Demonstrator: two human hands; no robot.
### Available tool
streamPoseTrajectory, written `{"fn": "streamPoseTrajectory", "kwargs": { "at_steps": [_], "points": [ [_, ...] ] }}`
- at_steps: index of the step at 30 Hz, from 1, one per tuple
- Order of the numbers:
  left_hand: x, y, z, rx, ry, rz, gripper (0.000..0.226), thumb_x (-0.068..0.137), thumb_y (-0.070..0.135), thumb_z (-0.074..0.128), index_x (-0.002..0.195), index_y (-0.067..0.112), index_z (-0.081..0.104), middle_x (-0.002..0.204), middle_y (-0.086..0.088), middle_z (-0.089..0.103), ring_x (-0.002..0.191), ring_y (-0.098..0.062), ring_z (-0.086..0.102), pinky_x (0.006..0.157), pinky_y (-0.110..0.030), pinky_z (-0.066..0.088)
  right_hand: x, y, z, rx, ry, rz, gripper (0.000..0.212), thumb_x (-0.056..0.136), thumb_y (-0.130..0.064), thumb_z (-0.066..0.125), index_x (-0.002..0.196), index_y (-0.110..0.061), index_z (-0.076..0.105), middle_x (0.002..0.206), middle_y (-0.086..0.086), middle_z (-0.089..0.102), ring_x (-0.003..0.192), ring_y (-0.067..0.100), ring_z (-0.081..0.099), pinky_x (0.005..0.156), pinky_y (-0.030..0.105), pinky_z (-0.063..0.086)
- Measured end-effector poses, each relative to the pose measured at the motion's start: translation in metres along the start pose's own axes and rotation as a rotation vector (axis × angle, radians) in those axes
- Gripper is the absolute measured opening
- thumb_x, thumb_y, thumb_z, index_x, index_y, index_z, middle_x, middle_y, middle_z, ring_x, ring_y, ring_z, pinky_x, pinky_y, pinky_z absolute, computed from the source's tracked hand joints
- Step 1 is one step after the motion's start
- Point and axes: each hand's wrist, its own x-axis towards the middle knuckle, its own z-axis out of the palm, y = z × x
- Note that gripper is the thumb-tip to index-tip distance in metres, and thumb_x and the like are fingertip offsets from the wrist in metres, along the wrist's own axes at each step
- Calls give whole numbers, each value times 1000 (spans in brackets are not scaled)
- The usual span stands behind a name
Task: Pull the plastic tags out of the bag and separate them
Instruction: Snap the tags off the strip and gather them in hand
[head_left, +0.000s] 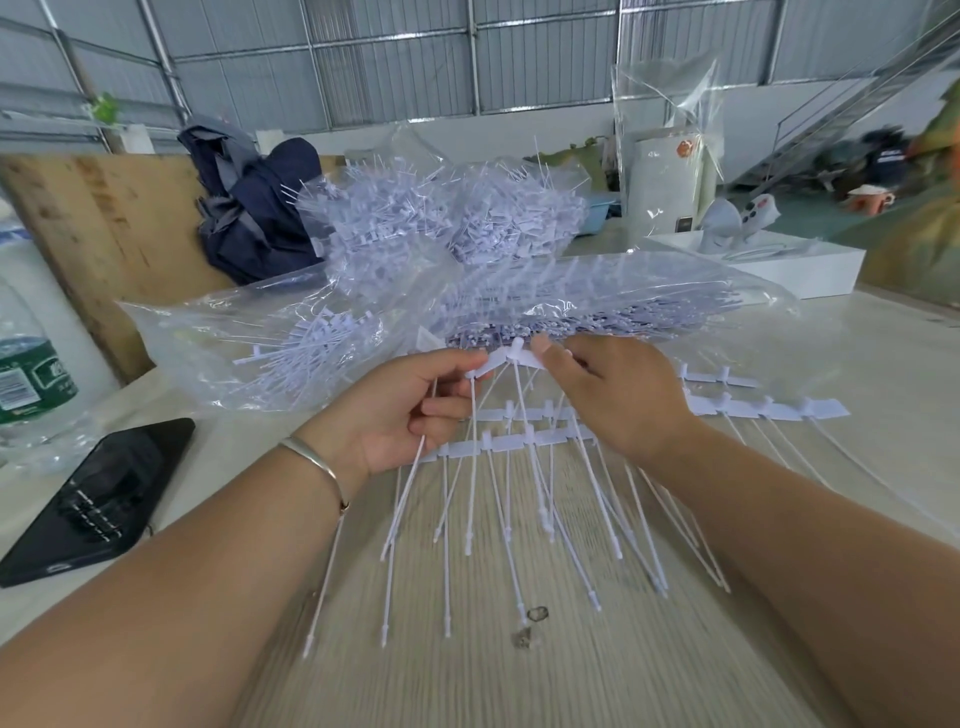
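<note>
White, featherlight plastic tags (511, 364) look bendy and probably snap apart at the header strip; left hand (410, 410) and right hand (613, 395) pinch it there, beside the bag (311, 343).

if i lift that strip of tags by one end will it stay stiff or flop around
Likely floppy: the strip of tags, pinched between the left hand and the right hand, already bends at its middle. Its long thin tails dangle and splay, so they would probably swing and snag on the strips on the table. It looks light.
</note>
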Motion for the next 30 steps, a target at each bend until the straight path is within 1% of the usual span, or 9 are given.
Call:
{"fn": "streamPoseTrajectory", "kwargs": {
  "at_steps": [4, 8, 12, 14, 17, 21, 23, 27, 30],
  "points": [
    [4, -2, -3, 47, 80, -16, 13, 89, 12, 63, 77, 11, 57, 63, -2, 52, 34, -2, 29, 27, -12, 17, 1, 1, 0, 46, 2, 42, 57, 94, -57, 39, 56, -15, 29, 49, 1, 36, 52, 22, 41, 51, 30, 23],
    [2, -3, -2, 87, 87, -3, 10, 88, 10, 64, 78, 8, 61, 65, -1, 58, 35, -1, 31, 27, -11, 18, 0, -3, -2, 83, -36, 32, 57, 92, -58, 43, 59, -13, 31, 53, 2, 36, 55, 23, 42, 58, 33, 31],
    [0, -8, 4, 47, 17, 21, 15, 95, 6, 50, 81, 6, 57, 56, 2, 57, 32, 0, 31, 27, -10, 18, -2, -7, -2, 256, -128, 28, 55, 90, -60, 45, 65, -12, 35, 57, 3, 33, 57, 20, 36, 62, 35, 31],
    [-2, -9, 9, -17, -53, 27, 9, 91, 6, 50, 84, 6, 55, 57, 2, 58, 33, 0, 31, 27, -9, 18, -3, -7, 1, 334, -181, 43, 57, 91, -61, 42, 65, -10, 38, 60, 3, 35, 59, 18, 37, 64, 34, 32],
    [-4, -10, 16, -58, -111, 49, 8, 78, 9, 56, 86, 6, 55, 63, 0, 56, 34, 0, 30, 28, -9, 16, -4, -6, 7, 332, -255, 41, 56, 92, -60, 33, 66, -11, 41, 63, 2, 37, 61, 16, 37, 63, 32, 31],
    [-2, -10, 20, -59, -102, 39, 7, 92, 8, 50, 87, 10, 53, 60, 2, 51, 35, 0, 29, 28, -10, 15, -3, -5, 8, 324, -256, 26, 58, 87, -65, 30, 65, -12, 40, 61, 1, 38, 60, 16, 39, 62, 30, 31],
    [-1, -10, 20, -17, -93, 28, 3, 91, 11, 53, 92, 13, 54, 57, 4, 49, 38, -1, 28, 29, -11, 14, -2, -5, 9, 276, -235, 2, 58, 89, -64, 36, 62, -13, 39, 59, 0, 38, 59, 16, 40, 61, 30, 32],
    [-1, -12, 16, 87, -81, -22, 16, 93, 21, 52, 105, 13, 58, 66, -2, 59, 38, -3, 29, 28, -11, 17, -3, -7, 11, 139, -176, -49, 61, 82, -70, 34, 60, -14, 38, 54, -1, 38, 58, 19, 43, 62, 34, 34],
    [-2, -12, 16, 125, -126, -90, 32, 97, 36, 46, 84, 18, 70, 60, -3, 57, 33, -2, 27, 27, -11, 19, -4, -7, 10, 107, -145, -69, 63, 72, -75, 27, 61, -14, 39, 53, -1, 37, 59, 21, 45, 61, 33, 33]
  ]
}}
